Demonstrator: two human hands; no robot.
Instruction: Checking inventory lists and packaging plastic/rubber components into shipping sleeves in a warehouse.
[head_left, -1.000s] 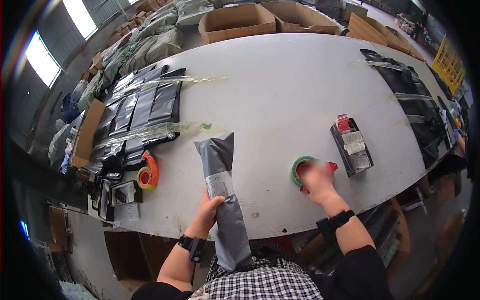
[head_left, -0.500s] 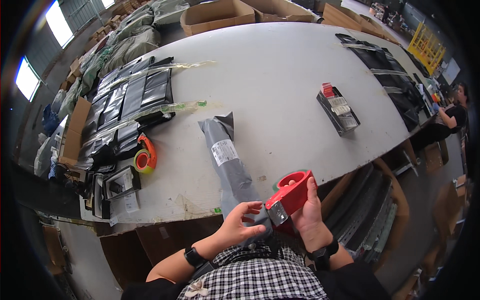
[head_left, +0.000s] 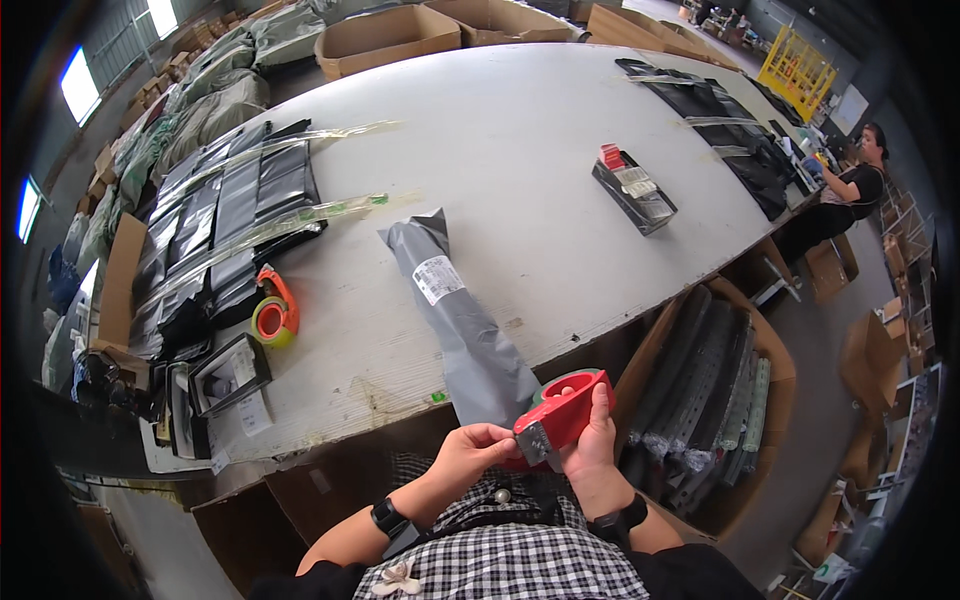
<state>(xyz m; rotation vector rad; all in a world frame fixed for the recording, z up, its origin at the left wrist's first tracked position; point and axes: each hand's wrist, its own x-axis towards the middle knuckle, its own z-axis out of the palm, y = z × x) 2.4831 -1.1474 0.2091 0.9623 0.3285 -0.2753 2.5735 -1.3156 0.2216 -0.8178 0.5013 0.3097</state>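
Note:
My right hand grips a red tape dispenser with a roll of tape in it, close to the table's near edge. At the dispenser's metal cutter end, the fingers of my left hand are pinched together; what lies between them is too small to make out. A long grey plastic mailing bag, wrapped narrow with a white label on it, lies on the white table. Its near end reaches the table edge, just beyond my hands and partly hidden by them.
Black plastic bags are taped down at left, beside an orange tape dispenser and an open black box. A small black box stands at right. Below the right edge, a carton holds wrapped rolls. A person works at far right.
My left hand has closed from spread fingers to a pinch at the dispenser's cutter end. The dispenser has shifted slightly left and down in view, and the whole view has turned a little.

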